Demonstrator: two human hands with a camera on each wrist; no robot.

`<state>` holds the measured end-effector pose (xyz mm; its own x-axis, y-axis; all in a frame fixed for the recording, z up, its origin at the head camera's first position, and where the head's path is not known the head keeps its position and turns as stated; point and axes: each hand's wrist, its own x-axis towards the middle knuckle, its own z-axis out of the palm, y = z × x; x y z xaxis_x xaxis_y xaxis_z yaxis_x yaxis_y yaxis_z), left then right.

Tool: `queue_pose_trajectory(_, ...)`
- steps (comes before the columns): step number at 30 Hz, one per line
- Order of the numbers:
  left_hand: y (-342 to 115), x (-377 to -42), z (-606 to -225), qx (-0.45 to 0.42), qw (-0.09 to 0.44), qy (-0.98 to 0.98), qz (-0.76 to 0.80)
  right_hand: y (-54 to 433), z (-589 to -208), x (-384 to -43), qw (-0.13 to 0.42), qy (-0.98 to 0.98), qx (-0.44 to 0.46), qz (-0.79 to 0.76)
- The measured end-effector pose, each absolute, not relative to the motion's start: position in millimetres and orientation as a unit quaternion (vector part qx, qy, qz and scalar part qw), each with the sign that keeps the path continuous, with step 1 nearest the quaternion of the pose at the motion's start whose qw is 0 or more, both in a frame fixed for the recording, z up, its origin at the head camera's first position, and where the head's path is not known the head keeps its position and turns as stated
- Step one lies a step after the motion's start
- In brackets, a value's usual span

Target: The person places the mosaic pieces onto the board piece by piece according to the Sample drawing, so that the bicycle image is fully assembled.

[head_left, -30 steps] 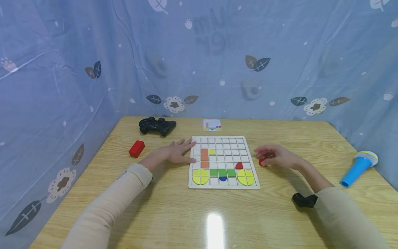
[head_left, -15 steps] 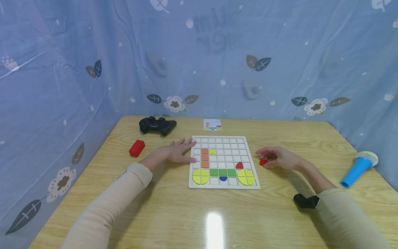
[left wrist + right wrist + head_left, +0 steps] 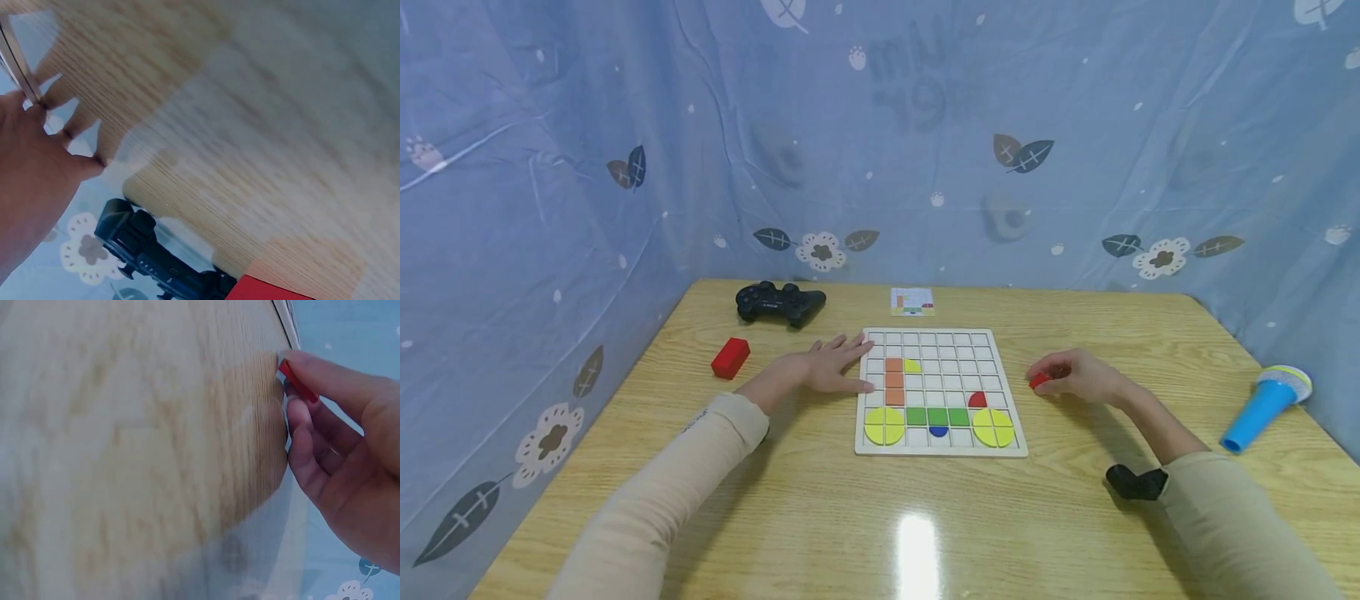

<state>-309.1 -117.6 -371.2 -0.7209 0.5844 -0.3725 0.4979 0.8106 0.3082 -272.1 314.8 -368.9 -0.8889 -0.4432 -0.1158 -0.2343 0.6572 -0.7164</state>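
Just right of the white grid board (image 3: pixel 951 375), my right hand (image 3: pixel 1075 377) pinches a small flat red piece (image 3: pixel 299 381) between thumb and fingers. The right wrist view shows the piece tilted, edge toward the camera, close over the table. My left hand (image 3: pixel 833 365) lies with spread fingers on the board's left edge. On the board sit orange squares (image 3: pixel 894 379), green squares (image 3: pixel 937 416), two yellow circles made of quarters (image 3: pixel 884 426), a yellow quarter piece (image 3: pixel 912 366), a red quarter piece (image 3: pixel 977 400) and a blue half-round piece (image 3: pixel 938 431).
Behind the board lies a small printed card (image 3: pixel 912 302) with a coloured grid pattern. A black game controller (image 3: pixel 778 303) and a red block (image 3: pixel 730 358) are at the left. A blue toy microphone (image 3: pixel 1266 407) lies near the right edge. A blue patterned curtain (image 3: pixel 880 142) borders the table.
The red piece, flat on the table at first, is now pinched and tilted in my right hand, which has shifted slightly right. My left hand stays on the board.
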Motion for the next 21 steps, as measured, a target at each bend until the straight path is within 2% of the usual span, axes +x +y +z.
queue_pose_trajectory(5, -117.5, -310.7, -372.5, 0.293, 0.234, 0.922, 0.093, 316.4, -366.3, -271.4, 0.138, 0.897, -0.137, -0.398)
queue_pose_trajectory(10, -117.1, -310.4, -372.4, 0.297, 0.232, 0.922, 0.089, 316.2, -362.4, -268.0, 0.162, 0.868, -0.107, -0.457)
queue_pose_trajectory(21, -115.9, -307.7, -368.0, 0.297, 0.233, 0.922, 0.088, 296.9, -360.2, -263.9, 0.206, 0.838, -0.098, -0.496)
